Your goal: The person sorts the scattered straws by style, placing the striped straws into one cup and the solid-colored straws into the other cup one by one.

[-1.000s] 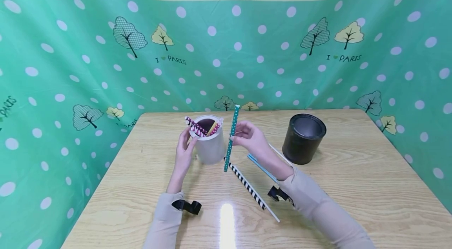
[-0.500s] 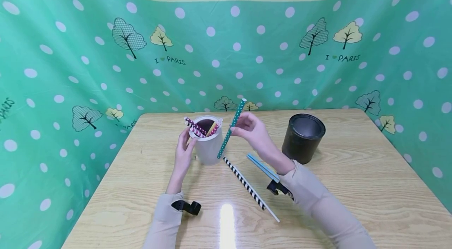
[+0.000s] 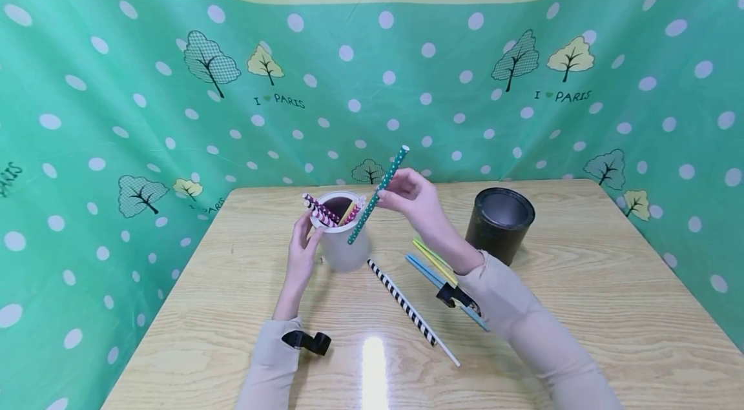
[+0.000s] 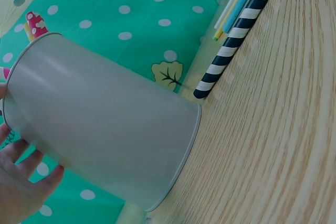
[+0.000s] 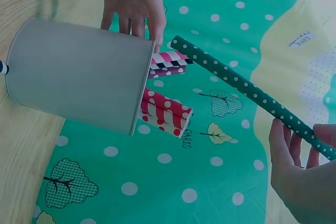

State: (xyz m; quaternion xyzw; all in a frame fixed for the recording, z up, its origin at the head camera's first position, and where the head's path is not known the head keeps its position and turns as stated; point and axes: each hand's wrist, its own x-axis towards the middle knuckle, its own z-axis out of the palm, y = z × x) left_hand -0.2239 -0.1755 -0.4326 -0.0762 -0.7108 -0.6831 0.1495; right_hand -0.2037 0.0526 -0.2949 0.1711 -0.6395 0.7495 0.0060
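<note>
My left hand (image 3: 303,247) holds the left side of a whitish can (image 3: 347,248), thumb toward the near side. Several patterned paper straws (image 3: 321,210), some striped and some dotted, lean inside it and stick out over the rim. My right hand (image 3: 417,200) pinches a green paper straw with white dots (image 3: 379,194) near its middle, thumb against fingers. The green straw is tilted, its lower end by the can's rim in the head view. In the right wrist view that end of the green straw (image 5: 226,72) is beyond the can's mouth, outside it.
A black can (image 3: 500,226) stands at the back right of the wooden table (image 3: 192,332). A black-and-white striped straw (image 3: 403,303) lies in the middle beside a thin white one. Blue straws (image 3: 427,271) and yellow-green straws (image 3: 433,258) lie under the right forearm.
The green straw has risen and tilted more, its lower end moving left and up toward the can's rim with my right hand. The left hand and whitish can stay put.
</note>
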